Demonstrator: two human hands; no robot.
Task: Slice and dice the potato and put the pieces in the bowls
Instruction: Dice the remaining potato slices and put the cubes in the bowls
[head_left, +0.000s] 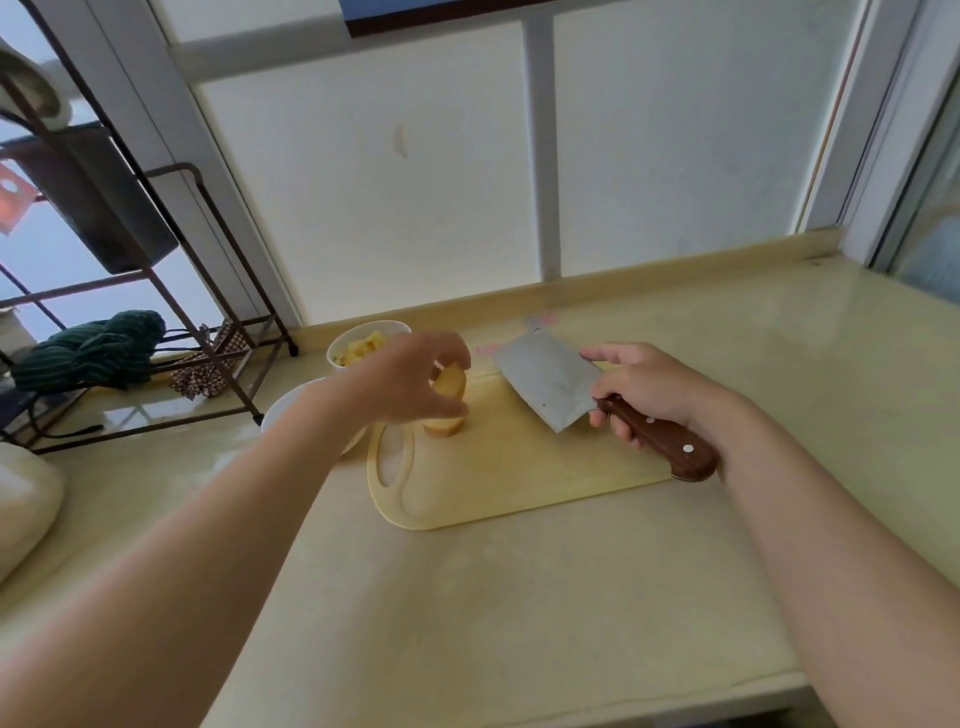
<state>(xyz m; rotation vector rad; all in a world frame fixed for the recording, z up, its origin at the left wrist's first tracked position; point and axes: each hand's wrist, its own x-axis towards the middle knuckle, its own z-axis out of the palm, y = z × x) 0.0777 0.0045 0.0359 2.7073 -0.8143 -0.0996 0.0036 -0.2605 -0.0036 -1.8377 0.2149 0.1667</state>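
A pale yellow cutting board (519, 467) lies on the counter. My left hand (410, 379) pinches a potato slice (450, 382) above a remaining potato chunk (444, 425) at the board's left end. My right hand (649, 389) grips the brown wooden handle of a cleaver (550, 384), its blade held flat above the board's far side. A white bowl (358, 343) with diced potato stands behind my left hand. A second white bowl (283, 410) sits nearer, mostly hidden by my left forearm.
A dark metal rack (208, 322) stands at the left with green striped cloth (93, 348) and a checked cloth under it. A white object (26, 499) sits at the left edge. The wall and window frame rise just behind the counter.
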